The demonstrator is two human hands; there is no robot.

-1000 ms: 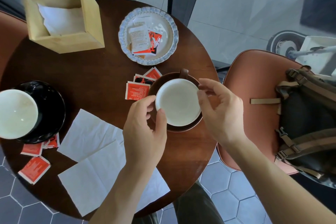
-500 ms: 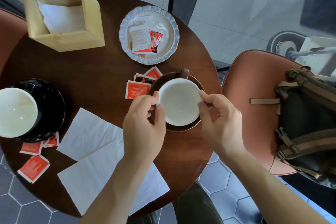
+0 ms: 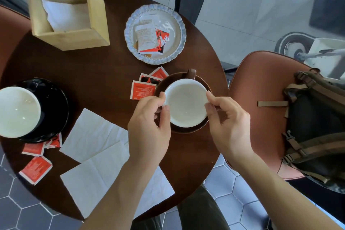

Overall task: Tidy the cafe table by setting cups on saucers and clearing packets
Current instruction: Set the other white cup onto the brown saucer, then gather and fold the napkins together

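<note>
Both hands are pinching the white-lined cup (image 3: 186, 101) by opposite rim sides, left hand (image 3: 149, 123) and right hand (image 3: 228, 125), over the brown saucer (image 3: 192, 129) near the desk's (image 3: 97, 65) right edge. Handle is pointing away; red packets (image 3: 142, 90) are lying just left, nearer the left hand.

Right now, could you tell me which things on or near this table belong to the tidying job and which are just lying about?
Job:
- brown cup, held by left hand and right hand
- brown saucer
- black cup
- black saucer
- red packets
- blue-rimmed plate

Lying about:
- napkin box
- napkins
- backpack
</note>
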